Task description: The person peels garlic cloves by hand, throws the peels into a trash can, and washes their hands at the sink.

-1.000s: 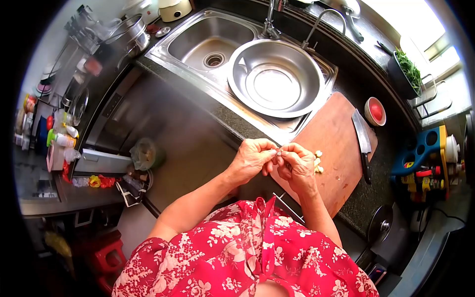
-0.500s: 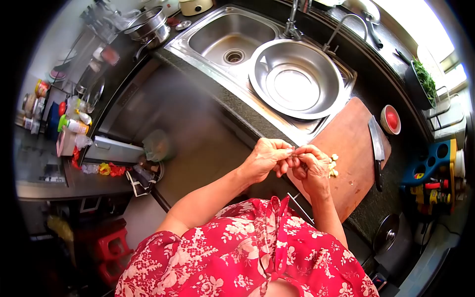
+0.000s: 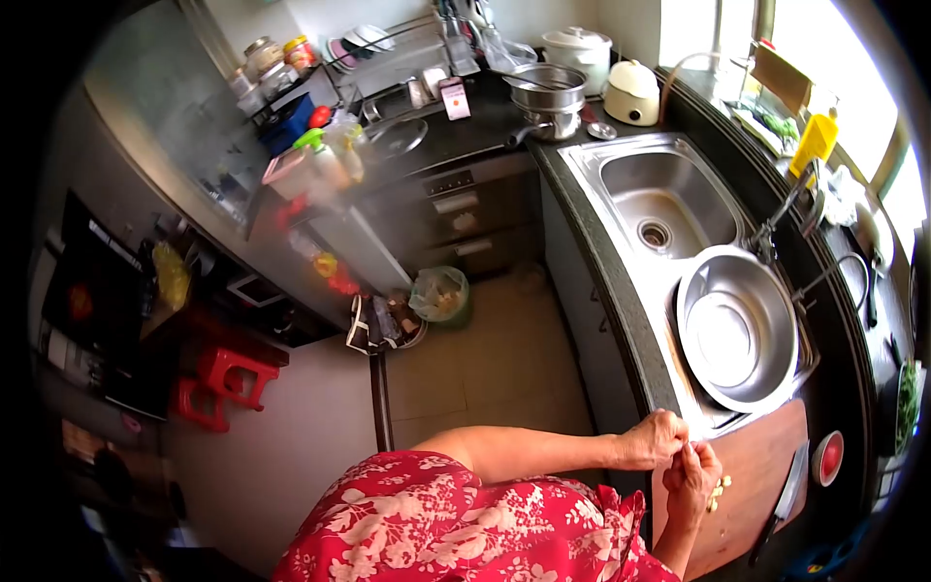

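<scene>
My left hand (image 3: 655, 439) and my right hand (image 3: 694, 479) meet over the near edge of a wooden cutting board (image 3: 756, 456), fingertips pinched together on a small pale garlic clove (image 3: 690, 445). Several peeled cloves (image 3: 719, 493) lie on the board just right of my right hand. A cleaver (image 3: 782, 506) rests on the board's far right side. I wear a red floral top.
A large steel bowl (image 3: 737, 328) sits in the right sink basin; the left basin (image 3: 667, 199) lies beyond it. A small red bowl (image 3: 827, 457) stands by the board. Pots and a rice cooker (image 3: 580, 47) stand on the far counter. Red stools (image 3: 218, 380) and a bagged bin (image 3: 438, 292) are on the floor.
The view has swung left and lifted, so sink, board and hands now sit at the lower right. Both hands stay together on the clove.
</scene>
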